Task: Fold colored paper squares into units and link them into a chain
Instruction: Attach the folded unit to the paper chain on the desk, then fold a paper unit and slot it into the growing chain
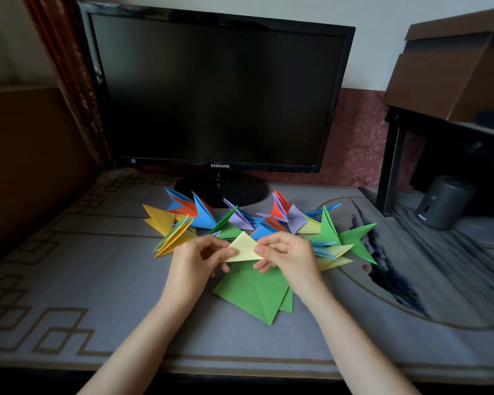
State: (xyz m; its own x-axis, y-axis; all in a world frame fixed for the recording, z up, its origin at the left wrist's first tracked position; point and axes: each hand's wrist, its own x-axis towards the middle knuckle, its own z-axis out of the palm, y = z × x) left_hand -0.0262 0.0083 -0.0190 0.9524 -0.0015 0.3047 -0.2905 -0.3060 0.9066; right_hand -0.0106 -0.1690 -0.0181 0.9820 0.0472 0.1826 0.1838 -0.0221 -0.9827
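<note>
A pale yellow folded paper triangle (244, 248) is held above the desk between both hands. My left hand (196, 259) pinches its left corner and my right hand (287, 256) pinches its right corner. Below the hands lie green folded paper pieces (254, 295), flat on the desk mat. Behind the hands a curved row of linked folded units (257, 220) in blue, orange, yellow, purple and green stretches from left to right.
A dark monitor (217, 92) stands on its round base (221, 191) just behind the paper row. A small grey cylinder (444, 202) sits at the right under a black shelf with a cardboard box (454, 67). The patterned desk mat (69, 280) covers the desk.
</note>
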